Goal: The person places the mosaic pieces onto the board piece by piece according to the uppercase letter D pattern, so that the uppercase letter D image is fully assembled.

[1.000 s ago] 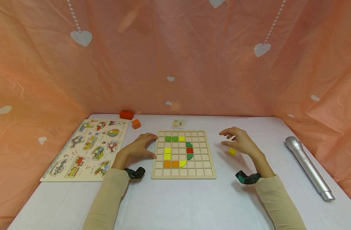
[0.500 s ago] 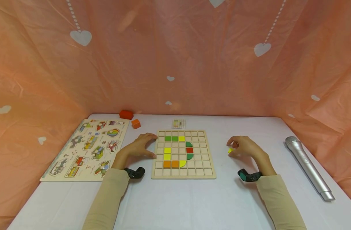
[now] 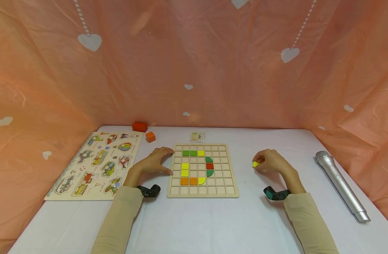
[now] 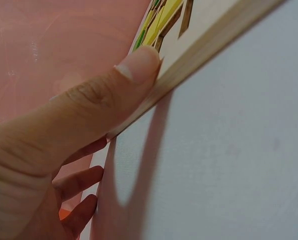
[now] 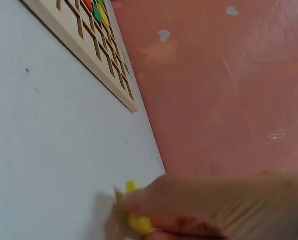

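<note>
My right hand (image 3: pixel 271 162) pinches a yellow square tile (image 3: pixel 255 164) between thumb and fingers, low over the table right of the gridded wooden board (image 3: pixel 203 196). Blurred in the right wrist view, the yellow tile (image 5: pixel 140 225) shows at the fingertips. My left hand (image 3: pixel 154 162) rests against the board's left edge, thumb and forefinger spread apart. The left wrist view has the thumb (image 4: pixel 89 100) on the board's rim, the other fingers near its far corner. Green, yellow, orange and red pieces lie in the board's cells, some with a rounded corner.
A small pattern card (image 3: pixel 197 137) lies behind the board. To the left is a picture puzzle board (image 3: pixel 96 169), with an orange block (image 3: pixel 150 137) and a red block (image 3: pixel 139 126) near its far corner. A silver microphone (image 3: pixel 342 187) lies at the right.
My right hand has come down and slightly right onto the loose yellow tile, and its fingers have closed on it. My left hand and the board look the same.
</note>
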`<state>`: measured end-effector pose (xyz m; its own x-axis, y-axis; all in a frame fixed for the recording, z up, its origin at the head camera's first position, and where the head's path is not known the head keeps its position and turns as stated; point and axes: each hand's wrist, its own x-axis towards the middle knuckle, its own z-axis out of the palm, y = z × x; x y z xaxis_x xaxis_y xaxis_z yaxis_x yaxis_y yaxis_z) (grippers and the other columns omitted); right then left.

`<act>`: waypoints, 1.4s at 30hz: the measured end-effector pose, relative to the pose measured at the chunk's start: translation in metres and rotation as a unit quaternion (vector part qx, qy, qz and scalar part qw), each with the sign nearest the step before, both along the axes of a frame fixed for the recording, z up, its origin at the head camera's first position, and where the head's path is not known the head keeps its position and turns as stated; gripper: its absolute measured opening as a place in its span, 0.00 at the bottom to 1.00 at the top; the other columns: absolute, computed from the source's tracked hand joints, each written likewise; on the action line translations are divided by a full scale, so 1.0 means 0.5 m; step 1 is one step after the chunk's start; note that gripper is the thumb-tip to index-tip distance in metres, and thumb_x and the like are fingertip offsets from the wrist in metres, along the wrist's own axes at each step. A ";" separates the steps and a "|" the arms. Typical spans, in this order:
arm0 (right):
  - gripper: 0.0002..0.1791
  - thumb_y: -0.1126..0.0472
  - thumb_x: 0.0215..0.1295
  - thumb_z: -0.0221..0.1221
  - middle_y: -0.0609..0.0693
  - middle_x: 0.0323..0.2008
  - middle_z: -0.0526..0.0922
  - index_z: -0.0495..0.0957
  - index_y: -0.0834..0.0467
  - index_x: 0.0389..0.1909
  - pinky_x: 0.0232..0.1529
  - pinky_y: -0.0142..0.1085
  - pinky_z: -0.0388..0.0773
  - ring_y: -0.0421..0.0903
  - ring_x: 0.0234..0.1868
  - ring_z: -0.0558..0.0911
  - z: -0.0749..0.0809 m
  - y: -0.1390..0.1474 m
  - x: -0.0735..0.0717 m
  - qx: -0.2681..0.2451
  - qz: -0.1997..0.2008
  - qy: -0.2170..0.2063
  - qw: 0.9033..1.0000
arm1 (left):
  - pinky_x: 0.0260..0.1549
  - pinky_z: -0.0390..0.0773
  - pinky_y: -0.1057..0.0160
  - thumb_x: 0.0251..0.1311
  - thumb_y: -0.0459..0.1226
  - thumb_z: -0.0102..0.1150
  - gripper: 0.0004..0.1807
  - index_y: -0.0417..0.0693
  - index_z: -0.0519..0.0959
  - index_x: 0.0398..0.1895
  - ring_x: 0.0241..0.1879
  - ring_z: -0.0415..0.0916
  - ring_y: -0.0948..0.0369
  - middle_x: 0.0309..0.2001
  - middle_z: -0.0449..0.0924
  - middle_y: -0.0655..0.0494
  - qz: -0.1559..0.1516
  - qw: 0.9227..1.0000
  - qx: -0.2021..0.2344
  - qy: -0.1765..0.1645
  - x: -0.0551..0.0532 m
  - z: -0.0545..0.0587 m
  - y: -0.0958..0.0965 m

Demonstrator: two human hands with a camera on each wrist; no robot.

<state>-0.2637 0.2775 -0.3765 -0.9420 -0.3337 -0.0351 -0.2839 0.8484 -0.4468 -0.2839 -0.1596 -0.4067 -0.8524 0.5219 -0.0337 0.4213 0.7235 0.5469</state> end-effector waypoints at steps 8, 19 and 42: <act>0.14 0.68 0.48 0.66 0.53 0.35 0.82 0.80 0.64 0.39 0.39 0.35 0.79 0.47 0.37 0.79 -0.005 -0.034 -0.019 -0.121 0.068 0.010 0.990 | 0.65 0.54 0.45 0.42 0.46 0.73 0.46 0.40 0.64 0.64 0.66 0.54 0.45 0.66 0.60 0.42 0.000 1.000 0.003 0.000 0.002 0.000 0.002; 0.17 0.67 0.51 0.66 0.53 0.39 0.83 0.80 0.62 0.44 0.39 0.38 0.79 0.46 0.39 0.78 -0.004 -0.189 -0.040 -0.220 0.136 0.019 0.966 | 0.66 0.53 0.46 0.42 0.47 0.73 0.46 0.40 0.63 0.65 0.66 0.53 0.46 0.66 0.60 0.43 -0.003 1.000 0.002 0.001 0.001 -0.002 0.003; 0.08 0.60 0.51 0.68 0.47 0.34 0.84 0.84 0.57 0.33 0.40 0.32 0.78 0.41 0.35 0.80 -0.056 -0.411 -0.066 -0.172 0.125 0.086 0.973 | 0.64 0.56 0.43 0.43 0.50 0.72 0.45 0.39 0.64 0.63 0.64 0.54 0.44 0.65 0.61 0.40 -0.019 1.000 0.012 0.018 0.002 0.002 -0.002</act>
